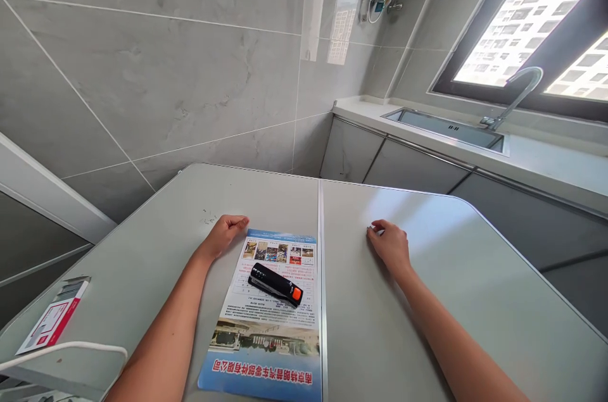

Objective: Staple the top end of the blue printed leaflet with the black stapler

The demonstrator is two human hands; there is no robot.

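Note:
A printed leaflet [266, 342] with photos and upside-down lettering lies flat on the table. On it rests a black stapler [273, 282] with an orange end, untouched by either hand. My left hand [224, 236] is closed on the tabletop, its fingertips near the leaflet's far left corner; whatever it may hold is hidden. Over on the right half of the table, my right hand [390, 244] has its fingers curled, thumb and forefinger close together. Something tiny may show at those fingertips, too small to name.
The folding table [370, 326] has a metal-edged seam down its middle. A red and white pack [54, 316] and a white cable [90, 345] are at the left edge. Beyond stand a tiled wall and a counter [546, 161] with a sink [446, 126] and faucet [522, 88].

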